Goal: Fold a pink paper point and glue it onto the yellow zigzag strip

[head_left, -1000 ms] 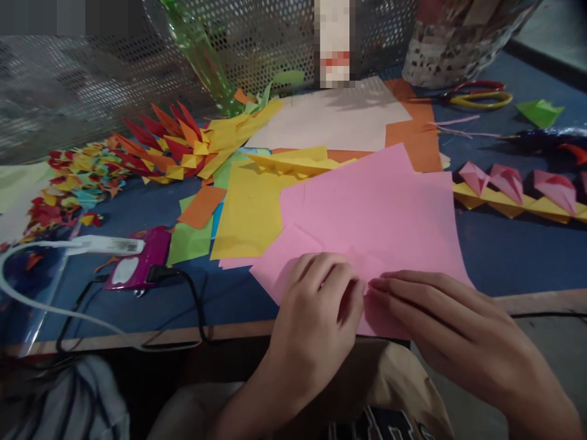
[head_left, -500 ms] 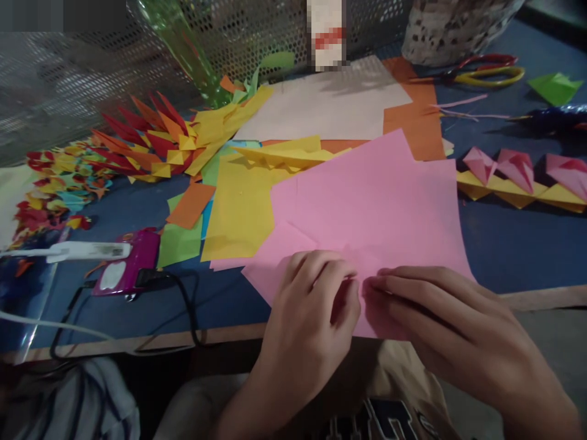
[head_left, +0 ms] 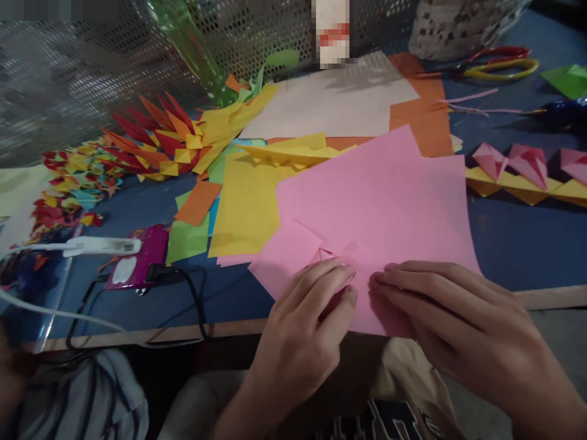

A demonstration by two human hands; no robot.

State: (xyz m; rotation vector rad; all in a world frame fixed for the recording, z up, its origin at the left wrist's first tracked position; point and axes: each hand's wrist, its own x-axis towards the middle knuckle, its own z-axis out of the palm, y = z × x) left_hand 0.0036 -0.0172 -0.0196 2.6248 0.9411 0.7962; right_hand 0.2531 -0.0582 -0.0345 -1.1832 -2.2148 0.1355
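Note:
Pink paper sheets [head_left: 376, 195] lie overlapped near the table's front edge, beneath both hands. My left hand [head_left: 307, 318] is closed, thumb and fingers pinching a small folded piece of pink paper [head_left: 326, 252] whose edge shows above the knuckles. My right hand [head_left: 454, 305] is closed too, its fingers pressed together and pointing at the left fingertips, a small gap between them. The right thumb is hidden, and so is whatever that hand may hold. Pink on pink makes the folded piece's outline hard to read.
Yellow sheets [head_left: 243, 214] lie left of the pink. A purple power adapter [head_left: 147, 256] with cables sits at the left. Folded red-orange paper pieces [head_left: 169, 134] stand behind. Scissors [head_left: 502, 67] and a pink-yellow folded strip [head_left: 527, 174] lie right. A green bottle [head_left: 192, 55] leans behind.
My left fingers have drawn down and flattened slightly, uncovering an edge of the folded pink paper. My right hand has hardly moved. The whole view has shifted a little.

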